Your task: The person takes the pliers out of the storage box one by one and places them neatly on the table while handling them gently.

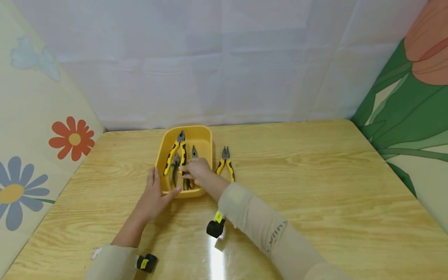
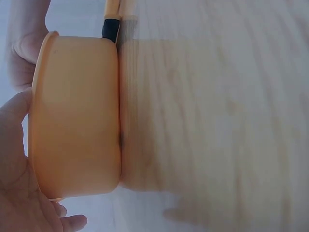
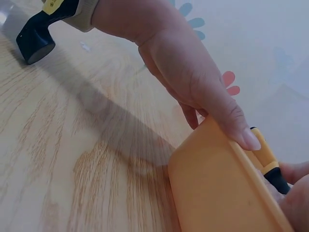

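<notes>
A yellow plastic bin point(image 1: 203, 134) holds several pliers. My left hand point(image 1: 155, 198) grips its near-left corner, thumb at the near rim and fingers along the left wall. Inside the bin, my right hand point(image 1: 196, 171) pinches one handle of the combination pliers point(image 1: 181, 146), whose handles are yellow and black and whose head points toward the far wall. A second pair of pliers point(image 1: 194, 151) with a narrow head lies partly under the right hand. Another pair with green handles point(image 1: 173, 175) lies below the pinched pliers. In the right wrist view, the fingertips on the handle point(image 3: 264, 147) are partly hidden by the bin.
On the wooden table point(image 1: 315, 186), another pair of yellow-and-black pliers point(image 1: 226, 157) lies just right of the bin, partly covered by the right forearm. A white cloth wall point(image 1: 262, 70) stands behind the table, with flower-painted panels point(image 1: 74, 139) at the sides.
</notes>
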`<action>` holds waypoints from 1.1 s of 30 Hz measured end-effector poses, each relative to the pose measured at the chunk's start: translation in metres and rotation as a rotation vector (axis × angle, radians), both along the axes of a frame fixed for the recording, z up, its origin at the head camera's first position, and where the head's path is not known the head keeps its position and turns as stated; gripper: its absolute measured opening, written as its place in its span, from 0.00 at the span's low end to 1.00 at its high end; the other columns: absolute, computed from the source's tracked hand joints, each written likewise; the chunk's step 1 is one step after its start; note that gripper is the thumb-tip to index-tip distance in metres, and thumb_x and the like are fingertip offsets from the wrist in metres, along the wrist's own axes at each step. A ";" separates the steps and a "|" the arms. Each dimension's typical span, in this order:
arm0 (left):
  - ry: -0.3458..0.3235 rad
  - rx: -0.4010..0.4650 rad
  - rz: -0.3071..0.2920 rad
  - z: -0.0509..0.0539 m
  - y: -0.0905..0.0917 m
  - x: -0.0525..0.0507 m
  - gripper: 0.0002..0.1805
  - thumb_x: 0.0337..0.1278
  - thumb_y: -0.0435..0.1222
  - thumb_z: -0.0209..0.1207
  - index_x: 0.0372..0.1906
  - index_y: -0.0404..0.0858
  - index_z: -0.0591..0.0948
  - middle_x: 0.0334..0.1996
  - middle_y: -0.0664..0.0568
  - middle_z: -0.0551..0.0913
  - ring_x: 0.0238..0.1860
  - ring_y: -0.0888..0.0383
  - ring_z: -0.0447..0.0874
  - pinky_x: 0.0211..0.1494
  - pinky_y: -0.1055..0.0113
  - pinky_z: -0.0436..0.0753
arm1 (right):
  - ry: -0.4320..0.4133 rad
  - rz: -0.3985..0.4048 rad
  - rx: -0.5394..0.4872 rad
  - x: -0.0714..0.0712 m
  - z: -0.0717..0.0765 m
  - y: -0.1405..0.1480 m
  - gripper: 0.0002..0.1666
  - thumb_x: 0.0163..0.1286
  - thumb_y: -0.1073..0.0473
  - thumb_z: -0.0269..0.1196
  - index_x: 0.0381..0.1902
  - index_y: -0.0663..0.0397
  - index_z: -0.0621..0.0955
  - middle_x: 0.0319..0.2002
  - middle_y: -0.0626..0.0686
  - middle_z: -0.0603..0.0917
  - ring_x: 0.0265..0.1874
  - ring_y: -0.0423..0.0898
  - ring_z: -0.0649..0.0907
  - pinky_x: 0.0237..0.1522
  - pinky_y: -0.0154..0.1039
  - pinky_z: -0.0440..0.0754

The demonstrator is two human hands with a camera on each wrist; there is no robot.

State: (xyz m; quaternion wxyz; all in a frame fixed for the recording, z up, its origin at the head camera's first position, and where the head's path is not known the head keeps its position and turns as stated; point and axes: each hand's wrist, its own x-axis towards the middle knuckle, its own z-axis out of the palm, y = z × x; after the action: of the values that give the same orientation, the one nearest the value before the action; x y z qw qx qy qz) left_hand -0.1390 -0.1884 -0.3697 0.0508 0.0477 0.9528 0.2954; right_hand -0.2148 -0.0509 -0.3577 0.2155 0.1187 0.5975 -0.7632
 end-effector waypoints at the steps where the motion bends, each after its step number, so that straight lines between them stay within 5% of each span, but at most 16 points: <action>1: 0.003 0.000 0.000 0.000 0.000 0.000 0.54 0.51 0.61 0.44 0.62 0.30 0.28 0.63 0.37 0.24 0.60 0.34 0.39 0.56 0.42 0.52 | -0.002 -0.006 0.001 0.000 0.000 0.000 0.30 0.54 0.75 0.58 0.56 0.71 0.65 0.47 0.68 0.72 0.35 0.55 0.80 0.30 0.34 0.79; 15: 0.043 0.013 -0.005 -0.005 -0.002 -0.002 0.53 0.52 0.58 0.46 0.63 0.29 0.29 0.63 0.37 0.24 0.60 0.33 0.39 0.55 0.41 0.52 | 0.012 0.006 -0.030 0.008 0.008 0.005 0.22 0.54 0.75 0.57 0.49 0.72 0.71 0.41 0.67 0.75 0.38 0.58 0.79 0.34 0.36 0.78; 33: 0.037 0.007 0.004 -0.004 0.000 0.000 0.55 0.49 0.63 0.43 0.63 0.29 0.29 0.63 0.38 0.24 0.60 0.33 0.41 0.55 0.42 0.53 | 0.037 0.031 -0.102 0.021 0.014 0.019 0.29 0.54 0.76 0.56 0.56 0.73 0.63 0.48 0.71 0.70 0.39 0.57 0.78 0.36 0.36 0.77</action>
State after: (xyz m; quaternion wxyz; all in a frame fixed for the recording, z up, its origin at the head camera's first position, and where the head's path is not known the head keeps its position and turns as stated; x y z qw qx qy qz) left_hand -0.1393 -0.1888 -0.3739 0.0325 0.0512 0.9526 0.2981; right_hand -0.1941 -0.0315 -0.3435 0.2221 0.0840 0.5633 -0.7914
